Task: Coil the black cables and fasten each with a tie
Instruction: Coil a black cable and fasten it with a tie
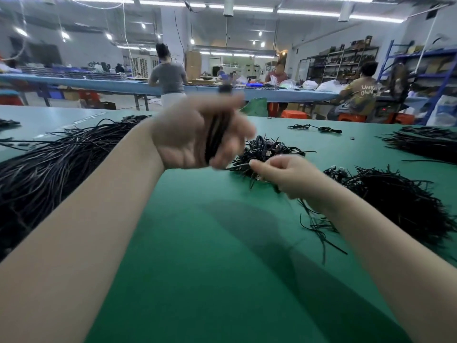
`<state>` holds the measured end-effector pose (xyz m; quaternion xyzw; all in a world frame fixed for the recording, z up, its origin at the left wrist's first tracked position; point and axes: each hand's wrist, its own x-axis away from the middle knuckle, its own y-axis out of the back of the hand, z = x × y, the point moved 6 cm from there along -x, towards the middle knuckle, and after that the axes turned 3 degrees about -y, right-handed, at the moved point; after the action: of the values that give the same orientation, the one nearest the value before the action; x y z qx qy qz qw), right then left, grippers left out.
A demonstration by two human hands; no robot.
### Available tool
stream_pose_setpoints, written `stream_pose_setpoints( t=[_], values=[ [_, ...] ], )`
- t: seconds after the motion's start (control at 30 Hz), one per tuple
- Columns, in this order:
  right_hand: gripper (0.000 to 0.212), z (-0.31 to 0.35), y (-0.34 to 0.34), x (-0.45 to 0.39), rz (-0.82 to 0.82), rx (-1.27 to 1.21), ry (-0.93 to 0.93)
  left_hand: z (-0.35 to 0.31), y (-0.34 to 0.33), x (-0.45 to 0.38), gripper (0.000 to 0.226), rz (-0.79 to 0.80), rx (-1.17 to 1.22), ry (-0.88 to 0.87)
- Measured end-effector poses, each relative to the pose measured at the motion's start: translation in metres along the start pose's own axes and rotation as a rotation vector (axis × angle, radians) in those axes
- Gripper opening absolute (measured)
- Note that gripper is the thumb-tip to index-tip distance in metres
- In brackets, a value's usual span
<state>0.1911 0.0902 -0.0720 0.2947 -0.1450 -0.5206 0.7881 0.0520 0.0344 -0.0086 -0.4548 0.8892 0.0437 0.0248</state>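
fingers [222, 154] of the left hand [195, 134] curl round an upright coil [217, 137] above the desk [222, 243] middle — right hand [284, 174], just below, pinches a tie [238, 166] lying crosswise at the coil's base.

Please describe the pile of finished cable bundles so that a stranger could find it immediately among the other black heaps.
Start at the green table and look past the right hand, near the table's middle. The pile of finished bundles lies there, just behind the fingers. Unlike the long loose cables at the left and the thin ties at the right, it is a compact heap of short coils.
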Motion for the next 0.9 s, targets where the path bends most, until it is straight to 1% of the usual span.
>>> stream_pose_setpoints(
  t=[0.03,0.07,0.1,0.13,0.17,0.2,0.23,0.27,0.33,0.37,0.43,0.47,0.53,0.57,0.6,0.67,0.73,0.8,0.9],
  values=[
    [0.041,0.007,0.013,0.0,-0.123,0.0,0.048,0.015,-0.003,-0.001,0.055,0.063,-0.148,0.161],
    [0.039,0.015,0.024,0.0,-0.232,0.002,0.109,0.03,-0.003,-0.003,0.063,0.093,-0.269,0.307],
    [0.037,0.026,0.032,0.003,-0.311,0.004,0.172,0.042,-0.001,-0.007,0.068,0.067,-0.338,0.401],
    [0.035,0.037,0.035,0.005,-0.346,-0.004,0.224,0.048,0.002,-0.012,0.069,-0.015,-0.338,0.424],
    [0.033,0.045,0.033,0.008,-0.333,-0.03,0.259,0.048,0.006,-0.018,0.068,-0.136,-0.251,0.381],
    [0.031,0.051,0.027,0.009,-0.271,-0.071,0.269,0.046,0.01,-0.023,0.065,-0.253,-0.104,0.292],
    [0.029,0.054,0.016,0.009,-0.17,-0.115,0.253,0.041,0.014,-0.026,0.064,-0.333,0.049,0.184],
    [0.028,0.053,0.002,0.01,-0.052,-0.155,0.224,0.037,0.017,-0.028,0.062,-0.377,0.166,0.084],
    [0.027,0.047,-0.021,0.011,0.163,-0.247,0.161,0.026,0.019,-0.028,0.058,-0.396,0.285,-0.067],
    [0.028,0.042,-0.028,0.011,0.24,-0.296,0.129,0.022,0.019,-0.028,0.054,-0.392,0.321,-0.123],
    [0.028,0.03,-0.033,0.01,0.333,-0.327,0.068,0.019,0.017,-0.028,0.044,-0.403,0.396,-0.182],
    [0.027,0.022,-0.033,0.008,0.349,-0.293,0.042,0.019,0.015,-0.028,0.041,-0.402,0.428,-0.185],
    [0.023,0.008,-0.032,0.003,0.323,-0.22,-0.007,0.021,0.013,-0.03,0.038,-0.381,0.46,-0.168],
    [0.021,0.003,-0.031,0.0,0.299,-0.24,-0.039,0.024,0.012,-0.032,0.038,-0.36,0.463,-0.152],
    [0.019,0.0,-0.03,-0.002,0.289,-0.33,-0.074,0.027,0.01,-0.033,0.038,-0.327,0.464,-0.132],
    [0.016,0.0,-0.031,-0.003,0.337,-0.615,-0.135,0.035,0.002,-0.036,0.037,-0.242,0.471,-0.088],
    [0.019,0.004,-0.03,0.001,0.38,-0.804,-0.139,0.044,-0.005,-0.04,0.035,-0.178,0.49,-0.051],
    [0.016,0.002,-0.029,0.001,0.356,-0.852,-0.143,0.05,-0.006,-0.041,0.036,-0.171,0.485,-0.031],
    [0.034,-0.006,-0.028,-0.001,0.3,-0.872,-0.166,0.052,-0.003,-0.039,0.034,-0.192,0.414,-0.015]
  ],
)
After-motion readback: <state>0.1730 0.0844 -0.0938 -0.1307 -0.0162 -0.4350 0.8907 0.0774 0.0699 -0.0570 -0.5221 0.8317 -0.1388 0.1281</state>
